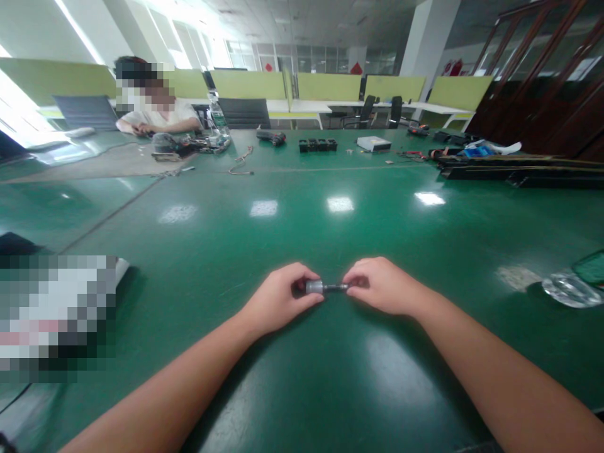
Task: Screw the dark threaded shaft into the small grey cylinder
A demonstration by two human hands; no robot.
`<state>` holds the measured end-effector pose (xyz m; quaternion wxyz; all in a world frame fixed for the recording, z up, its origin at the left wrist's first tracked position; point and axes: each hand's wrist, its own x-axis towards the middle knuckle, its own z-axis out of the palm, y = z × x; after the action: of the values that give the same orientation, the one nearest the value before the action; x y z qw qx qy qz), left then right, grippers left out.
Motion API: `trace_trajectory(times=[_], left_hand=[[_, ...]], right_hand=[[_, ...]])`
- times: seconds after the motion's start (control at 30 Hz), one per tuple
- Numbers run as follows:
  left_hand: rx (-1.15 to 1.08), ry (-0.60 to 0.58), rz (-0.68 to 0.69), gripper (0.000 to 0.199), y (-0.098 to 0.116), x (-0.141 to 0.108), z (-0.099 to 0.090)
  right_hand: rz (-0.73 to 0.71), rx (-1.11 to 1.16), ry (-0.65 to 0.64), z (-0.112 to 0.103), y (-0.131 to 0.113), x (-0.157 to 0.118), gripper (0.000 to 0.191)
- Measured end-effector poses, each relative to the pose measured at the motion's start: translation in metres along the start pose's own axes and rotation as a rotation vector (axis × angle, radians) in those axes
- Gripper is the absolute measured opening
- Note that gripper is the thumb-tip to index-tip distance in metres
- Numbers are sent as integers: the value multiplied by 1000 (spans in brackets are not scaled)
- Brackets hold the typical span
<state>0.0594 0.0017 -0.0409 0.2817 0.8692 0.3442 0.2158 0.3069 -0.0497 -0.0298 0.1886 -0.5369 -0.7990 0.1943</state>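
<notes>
Between my two hands, low over the green table, a small silver cylinder (314, 287) with a thin dark metal rod (334, 287) lies level, the rod pointing right. My left hand (278, 299) is closed round the cylinder, thumb in front and fingers behind. The far end of the rod sits in the pinched fingertips of my right hand (384, 286). I cannot tell whether cylinder and rod are one piece or two, nor what kind of tool or part this is. The fingers hide both outer ends.
On the green table (302, 201), a blurred-out box-like thing (56, 308) is at left. A bottle (573, 289) lies at right. Farther back are a drill-like tool (271, 136), black blocks (318, 145), a white box (374, 144) and dark bars (523, 170). A person (158, 113) sits across.
</notes>
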Motion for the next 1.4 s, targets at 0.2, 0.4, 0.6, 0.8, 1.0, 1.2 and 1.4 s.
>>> trace_trajectory(times=[0.2,0.4,0.6,0.8,1.0,1.2,1.4], left_hand=[[7,-2,-6,22,1,0,0],[1,-6,-6,21,1,0,0],[12,-2,-1,23,-1,0,1],[15,-3,0,21,-2,0,1],[9,6,-8,21,-1,0,2],[9,4,-15,21,-2,0,3],[6,5,-11,21,-2,0,3]], right_hand=[[94,-47,-6,-8,8,-4,13],[163,-52,-21,-14,10,-7,13],[67,-24,-3,-5,1,-3,12],[-106,105,62,16,-6,2,32],[-71,156,123,24,-2,4,39],[-86,80,121,22,-6,7,18],[-118,67,130,27,-9,11,14]])
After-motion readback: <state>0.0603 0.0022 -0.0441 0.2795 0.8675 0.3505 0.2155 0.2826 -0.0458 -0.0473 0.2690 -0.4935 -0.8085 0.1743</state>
